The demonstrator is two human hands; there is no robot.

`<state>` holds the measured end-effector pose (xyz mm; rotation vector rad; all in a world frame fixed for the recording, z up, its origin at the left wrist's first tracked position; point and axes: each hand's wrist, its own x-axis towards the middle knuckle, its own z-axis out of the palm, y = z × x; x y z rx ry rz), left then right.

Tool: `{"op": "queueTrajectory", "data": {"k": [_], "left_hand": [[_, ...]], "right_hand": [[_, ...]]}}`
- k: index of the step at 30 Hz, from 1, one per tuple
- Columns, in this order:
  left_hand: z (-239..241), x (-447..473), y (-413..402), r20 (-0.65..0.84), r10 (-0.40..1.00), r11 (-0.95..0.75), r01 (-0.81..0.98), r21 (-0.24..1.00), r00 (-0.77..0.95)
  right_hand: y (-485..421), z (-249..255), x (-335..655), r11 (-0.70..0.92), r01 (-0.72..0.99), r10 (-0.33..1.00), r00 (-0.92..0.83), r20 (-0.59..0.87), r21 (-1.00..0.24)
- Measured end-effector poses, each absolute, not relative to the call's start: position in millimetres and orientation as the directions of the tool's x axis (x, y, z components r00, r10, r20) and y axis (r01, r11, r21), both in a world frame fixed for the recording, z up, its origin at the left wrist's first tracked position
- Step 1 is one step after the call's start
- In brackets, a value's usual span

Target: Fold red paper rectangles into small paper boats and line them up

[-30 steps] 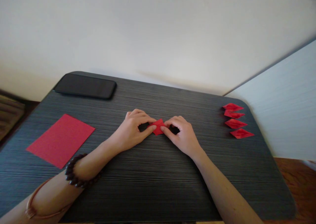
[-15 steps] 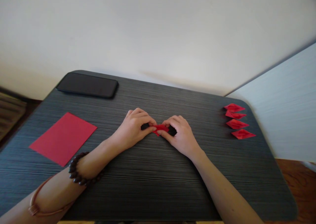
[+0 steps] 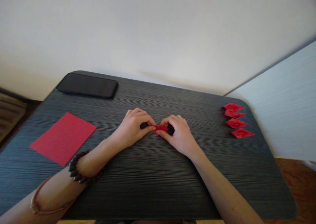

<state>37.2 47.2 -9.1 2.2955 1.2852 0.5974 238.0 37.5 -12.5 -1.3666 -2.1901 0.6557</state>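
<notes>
Between my two hands, low over the middle of the table, is a small folded piece of red paper. My left hand pinches its left end between thumb and fingers. From the other side my right hand grips it, thumb in front and fingers behind. Parts of the paper are covered by the fingertips, so its exact folds cannot be made out. On the right side of the table stand several folded red paper boats in a column. A flat stack or sheet of red paper lies to the left of my left forearm.
A black phone lies at the back left of the dark wood-grain table. Behind the table rises a white wall. A pale panel stands along the right edge.
Both hands stay at the same spot. The right fingertips have shifted slightly left along the red paper, and its lower point shows less than before.
</notes>
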Motion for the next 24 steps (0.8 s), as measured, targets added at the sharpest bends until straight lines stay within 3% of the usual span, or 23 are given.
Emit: {"op": "queueTrajectory", "data": {"k": [9,16,24], "left_hand": [[-9,37,47,0.158,0.864,-0.478,0.677,0.56,0.479],[-9,32,50,0.184,0.818,-0.545,0.632,0.55,0.545],[-11,24,55,0.216,0.755,-0.627,0.584,0.515,0.619]], "right_hand": [[38,-9,240,0.397,0.663,0.902,-0.41,0.136,-0.635],[42,-11,253,0.466,0.504,0.842,-0.505,0.19,-0.727],[43,-14,254,0.525,0.511,0.81,-0.546,0.215,-0.68]]}}
